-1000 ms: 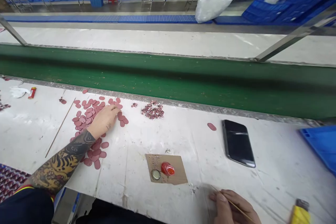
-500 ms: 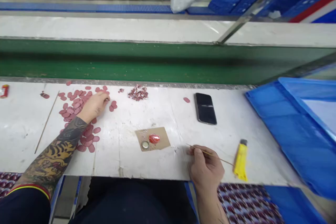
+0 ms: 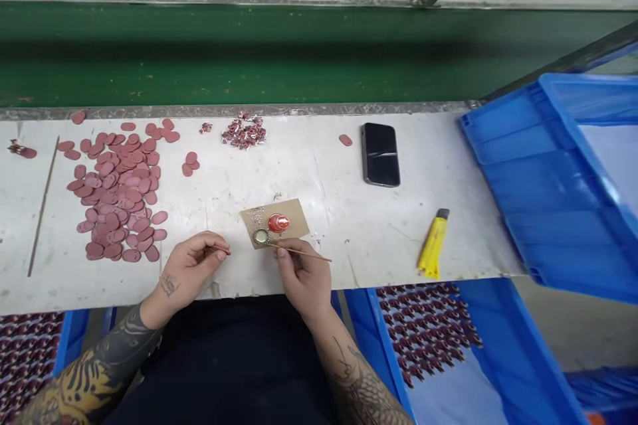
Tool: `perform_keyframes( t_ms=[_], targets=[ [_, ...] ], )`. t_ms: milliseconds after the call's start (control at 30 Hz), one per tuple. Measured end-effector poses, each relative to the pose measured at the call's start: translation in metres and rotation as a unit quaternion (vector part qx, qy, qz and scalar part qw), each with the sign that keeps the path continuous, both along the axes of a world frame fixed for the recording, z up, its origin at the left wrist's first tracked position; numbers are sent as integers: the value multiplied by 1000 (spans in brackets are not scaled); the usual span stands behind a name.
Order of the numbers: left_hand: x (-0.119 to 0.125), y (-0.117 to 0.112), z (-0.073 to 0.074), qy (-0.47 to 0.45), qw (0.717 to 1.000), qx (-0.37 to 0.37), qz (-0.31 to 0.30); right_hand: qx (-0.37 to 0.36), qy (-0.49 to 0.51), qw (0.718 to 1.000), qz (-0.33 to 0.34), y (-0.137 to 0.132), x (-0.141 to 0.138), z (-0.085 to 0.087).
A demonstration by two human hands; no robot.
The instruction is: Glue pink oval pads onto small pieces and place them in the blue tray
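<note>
On the bench [image 3: 329,172], a card [image 3: 294,216] lies near the front edge, with an oval disc [image 3: 278,223] on it and a bottle cap [image 3: 260,236] at its corner. A pile of discs [image 3: 114,192] lies to the left, a heap of scraps [image 3: 244,131] behind, and a phone [image 3: 381,154] behind and right. A box cutter [image 3: 432,242] lies further right, beside a crate [image 3: 543,179] at the bench's end. A conveyor belt [image 3: 249,53] runs behind. The left hand [image 3: 192,269] rests at the front edge; the right hand [image 3: 299,282] holds a thin stick [image 3: 312,255] beside the cap.

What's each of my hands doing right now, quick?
Left hand: closed in a pinch, anything held too small to tell.
Right hand: closed, holding a thin wooden stick.
</note>
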State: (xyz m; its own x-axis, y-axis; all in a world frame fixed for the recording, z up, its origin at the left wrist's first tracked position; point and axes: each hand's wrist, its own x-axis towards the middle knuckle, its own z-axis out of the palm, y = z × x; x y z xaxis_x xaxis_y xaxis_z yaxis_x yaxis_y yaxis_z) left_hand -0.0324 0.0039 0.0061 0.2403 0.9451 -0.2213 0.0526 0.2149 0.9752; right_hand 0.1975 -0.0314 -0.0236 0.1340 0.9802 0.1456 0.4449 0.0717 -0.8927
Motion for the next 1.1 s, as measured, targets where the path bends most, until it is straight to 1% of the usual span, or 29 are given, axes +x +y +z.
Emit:
perform_keyframes(
  t_ms=[100, 200, 267, 333, 433, 500, 567, 667, 733, 833, 900, 967, 1100],
  targets=[
    [2, 2, 1, -44, 999, 15, -10, 18, -42, 999, 2, 4, -2, -2],
    [5, 3, 1, -67, 997, -21, -3, 32, -69, 997, -2, 5, -4, -3],
    [8, 2, 0, -54, 997, -49, 4, 38, -77, 996, -2, 5, -5, -3],
    [10, 0, 0, -33, 998, -51, 13, 38, -85, 996, -1, 6, -6, -3],
    [10, -1, 3, 10, 1000, -19, 1, 36, -98, 995, 6, 7, -5, -1],
    [10, 1, 6, 58, 998, 19, -35, 33, -108, 994, 9, 8, -5, -1],
    [9, 3, 9, 113, 987, 73, -82, 32, -116, 993, 9, 8, -5, -1],
    [8, 4, 7, 175, 963, 148, -140, 31, -115, 993, 10, 8, -5, -1],
    [9, 2, 5, 197, 951, 173, -166, 28, -113, 993, 12, 8, -5, -1],
    [12, -2, 3, 222, 937, 183, -200, 26, -114, 993, 12, 8, -6, 0],
    [15, -4, 3, 242, 929, 183, -213, 23, -115, 993, 13, 9, -6, 1],
    [18, -5, 3, 271, 918, 196, -214, 22, -114, 993, 13, 10, -7, 2],
    [20, -2, 1, 325, 887, 258, -202, 48, -85, 995, -3, 6, -5, 3]
  ],
)
